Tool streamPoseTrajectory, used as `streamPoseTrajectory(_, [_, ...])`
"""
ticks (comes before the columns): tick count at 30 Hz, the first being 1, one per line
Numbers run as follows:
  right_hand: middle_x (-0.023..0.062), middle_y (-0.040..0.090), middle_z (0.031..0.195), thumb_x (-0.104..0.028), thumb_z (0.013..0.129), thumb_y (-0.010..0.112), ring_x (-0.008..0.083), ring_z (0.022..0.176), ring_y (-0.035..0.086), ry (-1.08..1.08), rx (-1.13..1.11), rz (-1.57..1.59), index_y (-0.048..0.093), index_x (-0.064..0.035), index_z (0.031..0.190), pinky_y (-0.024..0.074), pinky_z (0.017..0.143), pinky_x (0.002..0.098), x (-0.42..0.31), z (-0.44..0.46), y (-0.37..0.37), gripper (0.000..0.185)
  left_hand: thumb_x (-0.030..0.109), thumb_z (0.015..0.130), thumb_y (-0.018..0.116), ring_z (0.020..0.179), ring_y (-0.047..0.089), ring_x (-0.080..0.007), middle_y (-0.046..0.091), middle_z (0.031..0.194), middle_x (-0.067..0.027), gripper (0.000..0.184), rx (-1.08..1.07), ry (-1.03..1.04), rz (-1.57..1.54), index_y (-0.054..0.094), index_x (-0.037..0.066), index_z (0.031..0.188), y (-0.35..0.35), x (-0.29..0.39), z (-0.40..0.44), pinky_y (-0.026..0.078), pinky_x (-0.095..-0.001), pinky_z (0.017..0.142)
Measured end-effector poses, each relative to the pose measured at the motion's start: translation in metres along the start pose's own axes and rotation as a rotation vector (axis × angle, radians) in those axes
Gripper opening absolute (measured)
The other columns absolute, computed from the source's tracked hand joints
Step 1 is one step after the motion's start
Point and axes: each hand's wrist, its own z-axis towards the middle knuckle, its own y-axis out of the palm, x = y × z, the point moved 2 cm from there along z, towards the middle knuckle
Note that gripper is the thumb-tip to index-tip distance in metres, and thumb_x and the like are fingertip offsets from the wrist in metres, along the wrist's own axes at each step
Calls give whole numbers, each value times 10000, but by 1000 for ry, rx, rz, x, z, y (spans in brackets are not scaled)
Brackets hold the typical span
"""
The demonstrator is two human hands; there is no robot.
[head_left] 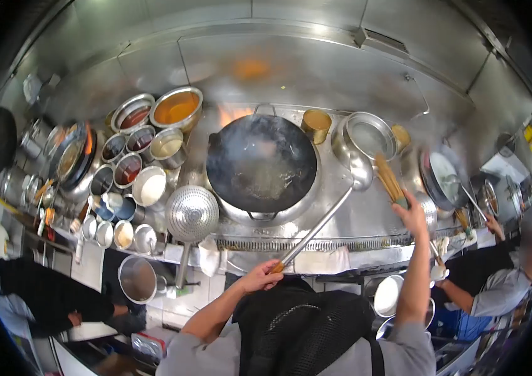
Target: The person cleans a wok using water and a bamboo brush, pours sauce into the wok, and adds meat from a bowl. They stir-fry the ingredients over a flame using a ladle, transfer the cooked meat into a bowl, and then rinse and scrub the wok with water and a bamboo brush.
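Observation:
My left hand (pixel 262 277) is closed round the wooden end of a long metal ladle (pixel 317 227). The ladle's bowl rests near the rim of a metal basin (pixel 371 135) at the right. My right hand (pixel 410 214) grips a bamboo brush (pixel 389 182) by its green-banded end, just right of the ladle bowl. A large black wok (pixel 262 164) sits on the stove in the middle, with steam over it and a little liquid at its bottom. Flame shows behind its left rim.
A perforated strainer (pixel 192 214) lies left of the wok, beside several sauce containers (pixel 151 186). A tin (pixel 316 125) stands behind. At the right, a co-worker (pixel 488 276) reaches toward another wok (pixel 444 178); another person (pixel 46 294) is at the left.

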Motion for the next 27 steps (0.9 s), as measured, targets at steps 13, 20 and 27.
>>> streamPoseTrajectory(13, [20,669,936,-208,994,737,77,699,574,287,-216,775,516,-58,1545,476,564,253,-10,-93,121,612,602,1055,439,528,657,-222,703,819,-150,671,-198,-650,838,696,-6,934,84,-115,130,520,-331,480])
streamPoseTrajectory(20, [172,739,1009,-248,904,792,353,940,704,-524,-439,158,638,-121,1439,555,863,428,-162,18,163,570,433,1014,622,891,735,-276,756,958,-132,392,264,27,837,700,71,1141,-24,-15,9,568,-398,784])
streamPoseTrajectory(27, [211,735,1235,-461,872,740,387,1168,696,-7,-875,-298,702,-164,1365,544,1040,474,-265,152,296,577,176,807,820,1250,493,-474,496,1356,-296,837,1085,120,964,390,-46,1490,-180,-33,-111,379,-556,1112])
